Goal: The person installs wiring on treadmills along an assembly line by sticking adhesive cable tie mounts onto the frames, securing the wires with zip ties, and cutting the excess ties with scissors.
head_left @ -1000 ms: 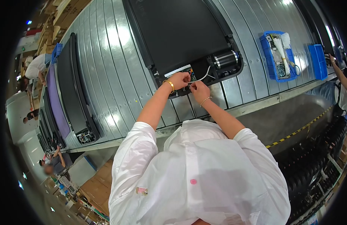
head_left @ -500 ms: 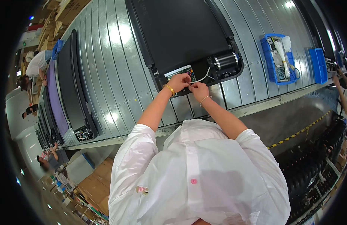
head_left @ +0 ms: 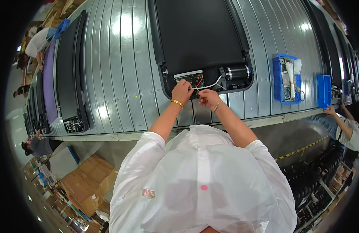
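A black treadmill (head_left: pixel 198 37) lies on the metal bench with its end compartment uncovered. In that compartment are a green circuit board (head_left: pixel 195 79) with a red wire and a cylindrical motor (head_left: pixel 237 72). A white cable (head_left: pixel 210 85) runs from near the motor to my fingers. My left hand (head_left: pixel 181 92), wearing a gold bracelet, is closed on the cable's end beside the board. Just right of it, my right hand (head_left: pixel 209 98) is pinched at the compartment's front edge; what its fingertips hold is too small to make out.
To the right on the slatted metal bench (head_left: pixel 121 77) stand a blue bin (head_left: pixel 278 83) of cable ties and small parts, and another blue bin (head_left: pixel 324 92). More treadmills (head_left: pixel 69 66) lie left and right. A co-worker (head_left: pixel 348 130) reaches in at the right.
My view has shifted, and the treadmill sits slightly lower in it. My hands have moved a little apart, the right one lower. The co-worker at right now touches the far blue bin.
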A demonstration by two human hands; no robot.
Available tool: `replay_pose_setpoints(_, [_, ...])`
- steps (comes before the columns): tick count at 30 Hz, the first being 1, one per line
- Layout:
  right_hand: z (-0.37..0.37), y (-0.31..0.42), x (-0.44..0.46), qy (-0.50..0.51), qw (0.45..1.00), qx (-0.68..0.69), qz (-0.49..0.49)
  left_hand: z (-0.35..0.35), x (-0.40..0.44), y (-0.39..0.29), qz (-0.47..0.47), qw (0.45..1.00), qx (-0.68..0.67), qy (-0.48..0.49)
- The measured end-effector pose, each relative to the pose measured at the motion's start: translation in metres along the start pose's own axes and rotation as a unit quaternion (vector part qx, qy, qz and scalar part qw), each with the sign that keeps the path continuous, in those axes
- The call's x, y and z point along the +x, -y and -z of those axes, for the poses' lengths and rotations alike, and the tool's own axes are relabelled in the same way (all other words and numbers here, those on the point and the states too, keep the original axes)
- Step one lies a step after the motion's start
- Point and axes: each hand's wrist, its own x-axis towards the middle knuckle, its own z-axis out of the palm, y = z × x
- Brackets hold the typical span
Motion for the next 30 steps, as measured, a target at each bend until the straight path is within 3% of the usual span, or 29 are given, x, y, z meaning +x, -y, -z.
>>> replay_pose_setpoints(9, [-0.019, 0.02, 0.005, -0.003, 0.984, -0.165, -0.072, 0.0, 0.005, 0.007, -0.141, 0.988, 0.054, -0.039])
replay_pose_setpoints(11, [-0.019, 0.025, 0.006, 0.002, 0.979, -0.181, -0.092, -0.001, 0.003, 0.008, -0.126, 0.99, 0.051, -0.036])
replay_pose_setpoints(14, [-0.008, 0.031, 0.006, 0.052, 0.995, -0.073, -0.038, -0.005, 0.0, 0.007, -0.099, 0.994, 0.037, -0.023])
replay_pose_setpoints(18, [-0.001, 0.027, 0.005, 0.073, 0.995, 0.025, -0.058, -0.008, -0.003, 0.012, -0.076, 0.996, 0.005, -0.055])
replay_pose_setpoints(26, [-0.01, 0.018, -0.006, 0.083, 0.992, 0.063, -0.078, -0.011, -0.006, 0.003, -0.058, 0.996, -0.008, -0.073])
replay_pose_setpoints(30, [-0.008, 0.018, 0.002, 0.097, 0.989, 0.059, -0.095, 0.001, -0.007, -0.021, -0.104, 0.989, 0.028, -0.098])
